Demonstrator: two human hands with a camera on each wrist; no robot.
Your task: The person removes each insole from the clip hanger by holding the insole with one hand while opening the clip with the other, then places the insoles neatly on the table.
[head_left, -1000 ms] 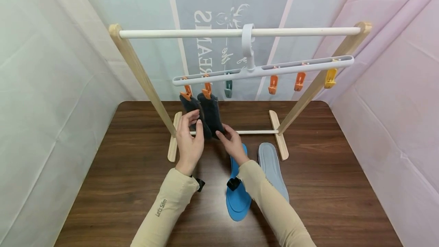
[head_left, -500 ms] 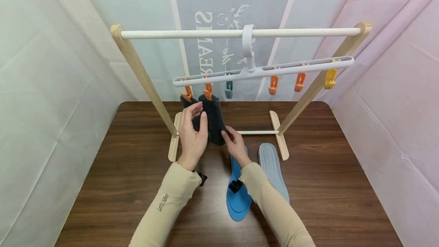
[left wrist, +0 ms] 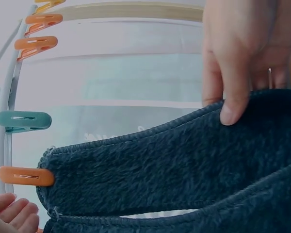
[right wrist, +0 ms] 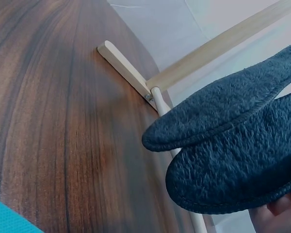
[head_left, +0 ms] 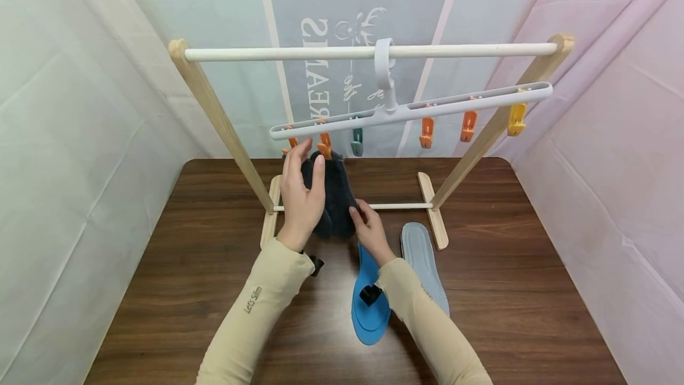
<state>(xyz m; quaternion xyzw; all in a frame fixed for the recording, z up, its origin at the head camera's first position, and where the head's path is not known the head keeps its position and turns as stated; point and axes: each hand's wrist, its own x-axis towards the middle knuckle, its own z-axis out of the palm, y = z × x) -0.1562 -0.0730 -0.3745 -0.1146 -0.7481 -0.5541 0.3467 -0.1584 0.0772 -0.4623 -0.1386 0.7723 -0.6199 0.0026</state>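
Your right hand pinches the edge of a dark, fleecy insole, thumb on the pile, below the orange clip holding its top end on a pale hanger. Your left hand, fingers extended and gripping nothing, is raised before a second dark insole hanging just beside the first; whether you touch it is unclear. Hooked over a white rod, the hanger slants above a brown tabletop, where a blue insole and a grey insole lie near each other.
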